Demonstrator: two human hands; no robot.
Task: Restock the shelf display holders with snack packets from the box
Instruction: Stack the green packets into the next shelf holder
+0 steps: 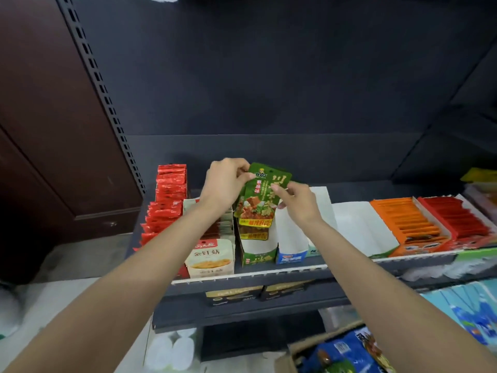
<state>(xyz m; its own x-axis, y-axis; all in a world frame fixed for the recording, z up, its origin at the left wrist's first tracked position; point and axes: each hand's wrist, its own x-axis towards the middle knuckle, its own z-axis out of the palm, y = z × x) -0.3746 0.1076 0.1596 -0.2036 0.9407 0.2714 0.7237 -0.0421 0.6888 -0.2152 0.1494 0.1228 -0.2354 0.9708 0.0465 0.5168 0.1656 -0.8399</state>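
We pinched the green snack packet (262, 195) with both our left hand (224, 181) and right hand (295, 199) above the green display holder (258, 255), where lowering it upright behind the packets already inside seemed best.

Two bare forearms enter from the lower corners of the frame, one from the lower left and one from the lower right, and narrow toward the wrists near the middle of the picture. No sleeve, cuff or glove covers either arm as far as the frame edges show them. The left hand (224, 180) sits left of centre and the right hand (298, 201) just right of centre. Both wrists are bare, and no ring shows on the visible fingers. The fingernails look short and unpainted, though they are small in the view.
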